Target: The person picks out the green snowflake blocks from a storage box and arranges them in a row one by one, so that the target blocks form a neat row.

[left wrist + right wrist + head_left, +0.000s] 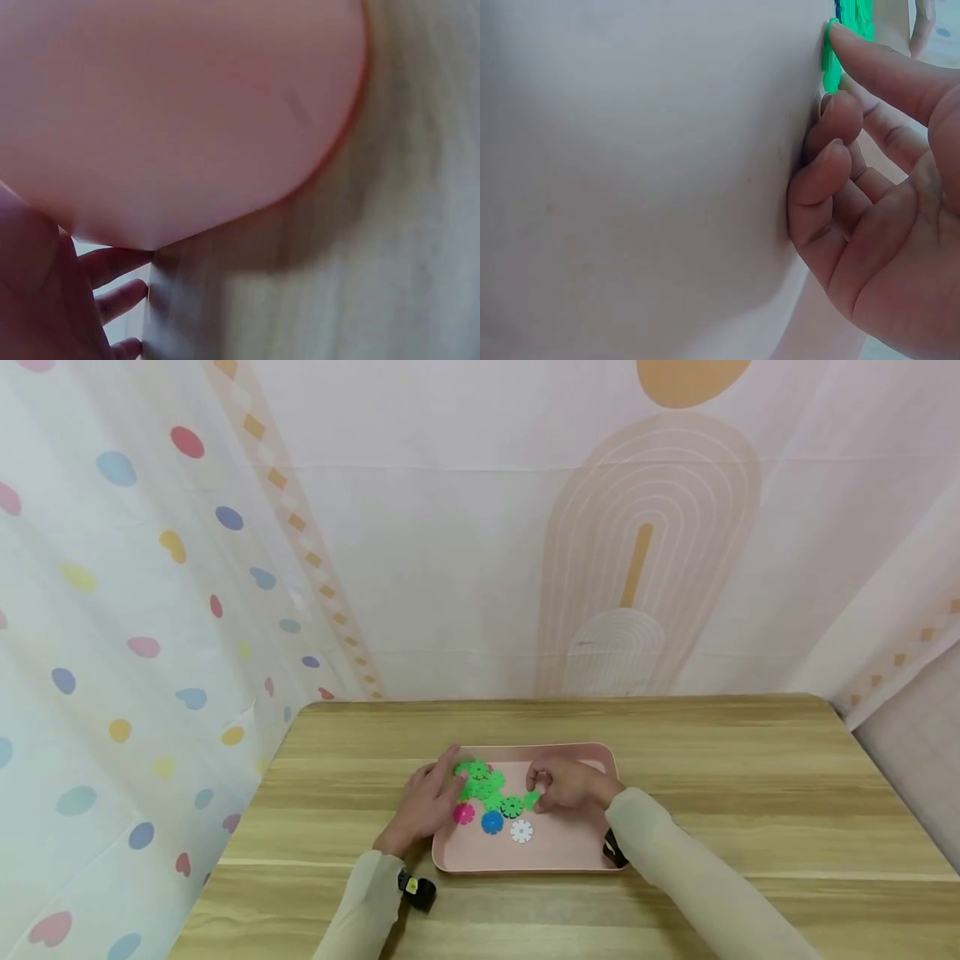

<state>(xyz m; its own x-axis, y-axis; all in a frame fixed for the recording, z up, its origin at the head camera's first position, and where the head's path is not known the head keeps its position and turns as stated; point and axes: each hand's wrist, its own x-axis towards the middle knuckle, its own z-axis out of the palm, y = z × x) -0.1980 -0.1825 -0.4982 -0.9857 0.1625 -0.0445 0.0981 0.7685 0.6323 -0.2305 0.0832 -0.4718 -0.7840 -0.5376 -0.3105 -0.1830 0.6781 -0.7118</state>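
Note:
At the right of the green pieces, my right hand (566,781) pinches a green notched interlocking disc (532,800) between thumb and finger, low over the pink tray (555,852). In the right wrist view the thumb lies against that green disc (830,64), and the other fingers are curled beside the tray floor. My left hand (429,802) rests at the tray's left edge with fingers extended, beside a pile of green discs (480,785). In the left wrist view its fingers (120,301) show at the tray's outer side.
In front of the pile lie a pink disc (464,813), a blue disc (492,822) and a white disc (522,832). A darker-edged green disc (512,807) lies between pile and right hand. The tray stands on a wooden table (720,760), with a patterned curtain (450,568) behind.

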